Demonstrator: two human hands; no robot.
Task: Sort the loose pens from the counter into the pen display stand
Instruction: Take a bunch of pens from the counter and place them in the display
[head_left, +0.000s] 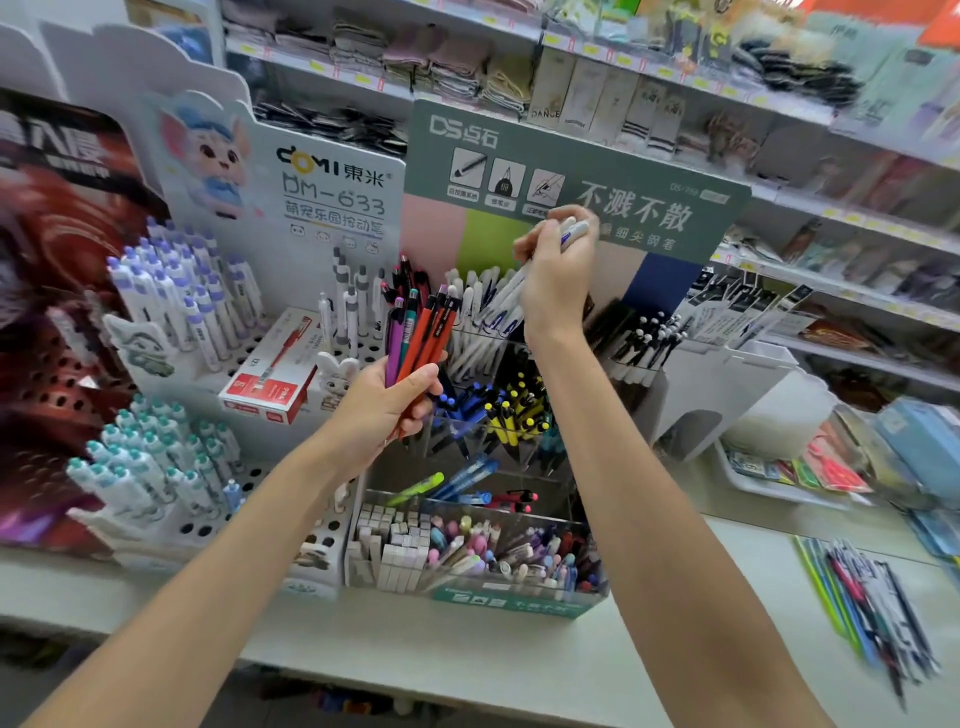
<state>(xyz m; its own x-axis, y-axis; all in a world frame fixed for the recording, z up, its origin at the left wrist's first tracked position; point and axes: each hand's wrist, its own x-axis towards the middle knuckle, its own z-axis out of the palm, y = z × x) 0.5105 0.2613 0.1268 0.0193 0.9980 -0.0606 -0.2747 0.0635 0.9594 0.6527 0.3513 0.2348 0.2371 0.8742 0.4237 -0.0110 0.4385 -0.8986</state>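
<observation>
Two hands at pen display stand (571, 171): left hand (384, 410) grips coloured pen bundle (421, 332); right hand (558, 275) fingers pinch white pens (506, 296) over far compartment.

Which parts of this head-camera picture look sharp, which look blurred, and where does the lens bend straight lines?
Head view: the left hand and its bundle of pens look fairly sharp; the loose pens on the counter smear with blur; shelf edges bow with wide-angle distortion; lighting is even, with soft shadows.
</observation>
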